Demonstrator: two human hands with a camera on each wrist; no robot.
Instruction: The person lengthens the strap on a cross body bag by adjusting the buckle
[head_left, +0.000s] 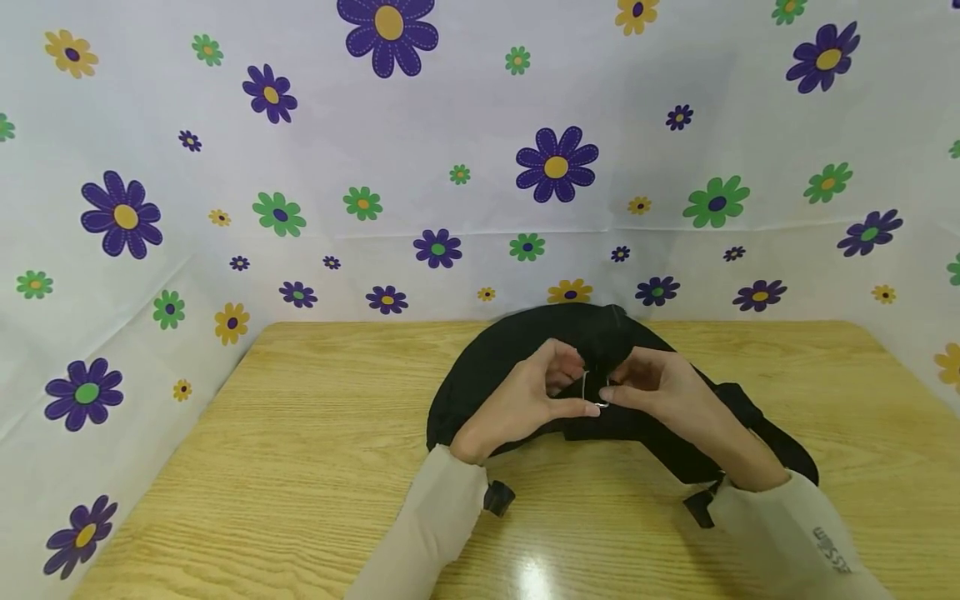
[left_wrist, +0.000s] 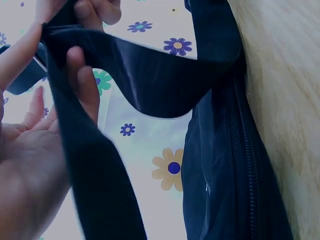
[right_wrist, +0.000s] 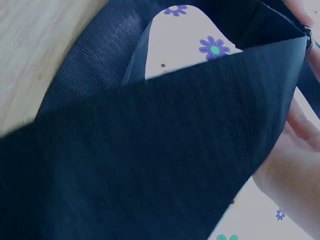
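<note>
A black curved bag (head_left: 480, 367) lies on the table, its zipper (left_wrist: 245, 150) visible in the left wrist view. Above it, a wide black strap (left_wrist: 155, 75) is raised between both hands and runs through a thin metal buckle (head_left: 602, 406). My left hand (head_left: 517, 400) pinches the buckle, thumb along its lower edge and fingers behind. From the other side, my right hand (head_left: 671, 392) pinches the strap at the buckle with its thumb in front. In the right wrist view the strap (right_wrist: 150, 140) hides much of the right hand.
The wooden table (head_left: 322, 433) reaches back to a white flower-print cloth (head_left: 465, 108). Black strap ends (head_left: 498, 498) lie beside the left sleeve and another black end (head_left: 701, 507) beside the right sleeve. More of the bag extends under the right forearm.
</note>
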